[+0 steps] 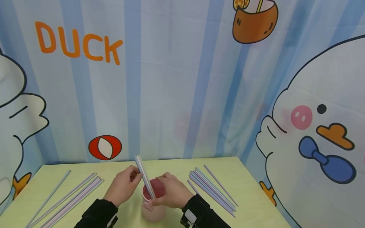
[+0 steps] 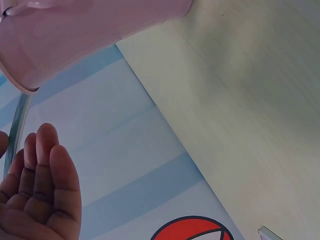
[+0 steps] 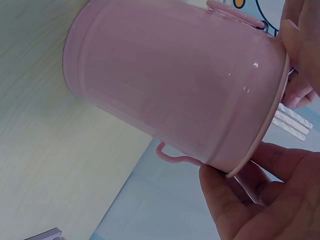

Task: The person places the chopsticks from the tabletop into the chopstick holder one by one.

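A pink canister (image 1: 153, 212) with small wire loops on its side stands at the front middle of the table, its round mouth showing dark pink. A small bundle of thin pastel sticks (image 1: 144, 174) leans in that mouth, upper ends sticking out to the upper left. My left hand (image 1: 125, 185) pinches the bundle between thumb and fingers. In the left wrist view, its fingers (image 2: 64, 185) are bent beside a stick. My right hand (image 1: 175, 191) grips the canister's rim, thumb in front and fingers behind. The right wrist view shows fingertips (image 3: 215, 182) at the rim beside a loop.
More pastel sticks (image 1: 75, 199) lie slanted on the table (image 1: 119, 218) to the left, with one stick (image 1: 49, 196) apart. A second group of sticks (image 1: 212, 190) lies to the right, a loose stick (image 1: 220, 185) beside it. A printed curtain (image 1: 168, 79) hangs behind the table.
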Available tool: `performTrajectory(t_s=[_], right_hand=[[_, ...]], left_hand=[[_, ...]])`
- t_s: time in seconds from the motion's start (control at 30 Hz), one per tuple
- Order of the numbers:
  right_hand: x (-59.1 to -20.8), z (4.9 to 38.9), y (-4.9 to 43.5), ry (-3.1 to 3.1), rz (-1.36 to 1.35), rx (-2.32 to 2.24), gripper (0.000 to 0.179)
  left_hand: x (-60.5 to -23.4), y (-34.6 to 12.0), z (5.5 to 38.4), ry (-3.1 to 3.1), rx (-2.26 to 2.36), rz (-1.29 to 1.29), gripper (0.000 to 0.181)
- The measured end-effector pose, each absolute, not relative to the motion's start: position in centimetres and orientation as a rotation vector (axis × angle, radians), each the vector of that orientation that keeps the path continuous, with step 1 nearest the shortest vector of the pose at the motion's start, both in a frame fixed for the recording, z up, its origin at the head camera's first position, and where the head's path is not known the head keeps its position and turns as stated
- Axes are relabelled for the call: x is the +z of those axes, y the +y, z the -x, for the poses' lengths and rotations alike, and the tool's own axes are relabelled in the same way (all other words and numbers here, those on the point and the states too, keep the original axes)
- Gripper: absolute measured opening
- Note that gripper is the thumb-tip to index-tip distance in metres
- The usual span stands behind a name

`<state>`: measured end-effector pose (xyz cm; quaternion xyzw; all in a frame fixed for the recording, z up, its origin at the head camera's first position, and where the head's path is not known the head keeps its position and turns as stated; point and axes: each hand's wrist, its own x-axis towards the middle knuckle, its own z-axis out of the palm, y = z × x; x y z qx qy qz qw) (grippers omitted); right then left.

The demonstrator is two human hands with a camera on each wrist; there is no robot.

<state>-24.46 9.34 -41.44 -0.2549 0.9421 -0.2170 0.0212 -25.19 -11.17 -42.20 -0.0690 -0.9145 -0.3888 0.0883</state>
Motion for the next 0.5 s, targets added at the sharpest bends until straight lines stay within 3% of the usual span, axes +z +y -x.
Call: performTrajectory(t_s=[0.27,0.5], right_hand=[[-41.3,24.2,9.3,2.937,0.804,-0.669,0.077],[-41.3,24.2,9.1,2.958,0.788,-0.642,0.082]], left_hand=[[-43.1,-12.7,24.7,-2.777,-1.067,0.177,0.015],[-45.2,-17.0,25.2,-2.854,-0.864,0.172,0.016]])
